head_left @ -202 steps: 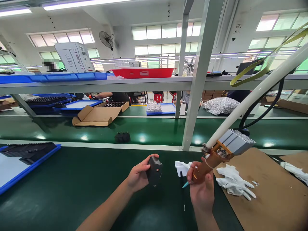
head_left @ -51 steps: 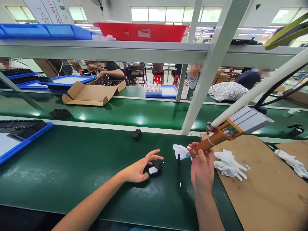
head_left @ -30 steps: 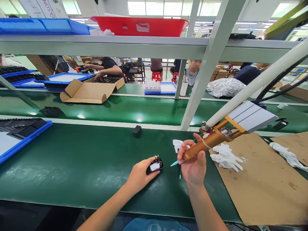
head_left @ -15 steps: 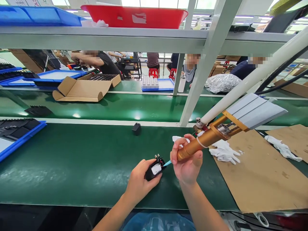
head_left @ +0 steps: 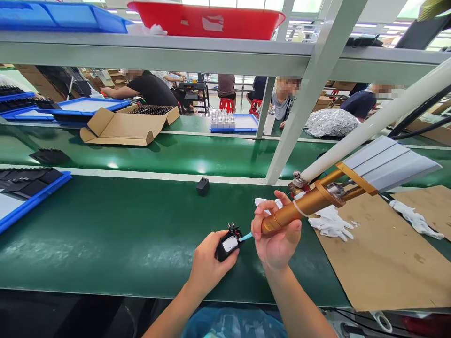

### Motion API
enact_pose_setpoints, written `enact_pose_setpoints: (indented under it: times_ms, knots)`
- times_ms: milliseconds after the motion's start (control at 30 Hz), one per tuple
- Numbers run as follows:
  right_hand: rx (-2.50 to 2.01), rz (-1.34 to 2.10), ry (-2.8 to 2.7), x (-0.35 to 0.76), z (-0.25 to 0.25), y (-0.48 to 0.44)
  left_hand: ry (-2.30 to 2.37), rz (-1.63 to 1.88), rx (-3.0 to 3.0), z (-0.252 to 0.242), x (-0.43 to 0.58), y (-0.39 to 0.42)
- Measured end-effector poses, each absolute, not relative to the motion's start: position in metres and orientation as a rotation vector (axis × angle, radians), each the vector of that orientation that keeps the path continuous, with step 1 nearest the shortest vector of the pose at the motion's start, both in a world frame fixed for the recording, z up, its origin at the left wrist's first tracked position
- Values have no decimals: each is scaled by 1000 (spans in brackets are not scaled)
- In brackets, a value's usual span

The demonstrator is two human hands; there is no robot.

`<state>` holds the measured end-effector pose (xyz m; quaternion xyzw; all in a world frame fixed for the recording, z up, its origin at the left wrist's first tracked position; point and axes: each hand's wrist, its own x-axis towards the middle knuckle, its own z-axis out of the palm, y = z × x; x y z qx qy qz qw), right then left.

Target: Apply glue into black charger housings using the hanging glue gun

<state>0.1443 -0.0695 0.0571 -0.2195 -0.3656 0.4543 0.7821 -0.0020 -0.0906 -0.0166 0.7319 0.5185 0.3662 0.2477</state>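
My left hand [head_left: 207, 265] is closed round a small black adapter part [head_left: 228, 242] with a white inner piece and metal prongs, held on the green table [head_left: 105, 234]. My right hand [head_left: 278, 239] grips the gold barrel of a dispensing tool [head_left: 299, 209]. Its thin blue tip [head_left: 246, 236] touches the right side of the black part. A white hose [head_left: 369, 126] and a grey block [head_left: 387, 164] run up and right from the tool.
Another small black adapter [head_left: 203, 186] sits farther back by the table edge. White gloves [head_left: 331, 223] lie on brown cardboard [head_left: 380, 249] at right. A blue tray [head_left: 21, 197] with black parts is at left. Other people work beyond the conveyor belt [head_left: 176, 157].
My left hand picked up the black part from the table and turned it. My right hand brought the tool's blue tip down and left until it touched the part.
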Motion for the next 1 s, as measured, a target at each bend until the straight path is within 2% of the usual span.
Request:
enact_pose_setpoints:
  times_ms: [633, 800, 1000]
  knots:
    - [-415, 998, -848, 127, 62, -72, 1213, 1288, 1926, -16, 22, -89]
    - [-409, 1007, -831, 127, 63, -73, 1224, 1255, 1943, -12, 21, -92]
    - [-489, 984, -765, 131, 63, -71, 1333, 1014, 2023, -19, 7, -86]
